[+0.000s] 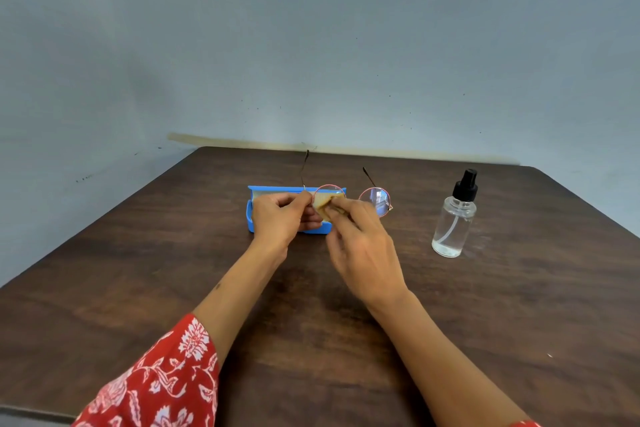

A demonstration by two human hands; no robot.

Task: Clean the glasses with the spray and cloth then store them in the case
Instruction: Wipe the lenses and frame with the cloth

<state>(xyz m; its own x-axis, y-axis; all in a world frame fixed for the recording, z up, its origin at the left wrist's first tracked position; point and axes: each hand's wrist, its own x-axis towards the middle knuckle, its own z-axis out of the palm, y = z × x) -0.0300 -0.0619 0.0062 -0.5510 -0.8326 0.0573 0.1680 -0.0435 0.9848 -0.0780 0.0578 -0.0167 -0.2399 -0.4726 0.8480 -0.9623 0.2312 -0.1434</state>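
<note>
Left hand point(280, 215) pinching round glasses point(375, 199) at the hinge; right hand point(360, 246) pinching cloth point(323, 204) on the nearer lens. Other lens rightward, unwiped; blue case point(254, 218) directly beneath.

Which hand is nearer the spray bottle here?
Right. The right hand wipes a lens with the cloth, just left of the spray bottle and apart from it; the left hand grips the frame farther left.

The case point(254, 217) was bright blue, the cloth point(323, 204) tan, the glasses point(375, 201) pink-rimmed, the bottle point(452, 225) clear with a black cap, the tabletop point(173, 270) dark brown, the sleeve point(156, 385) red with white flowers.
</note>
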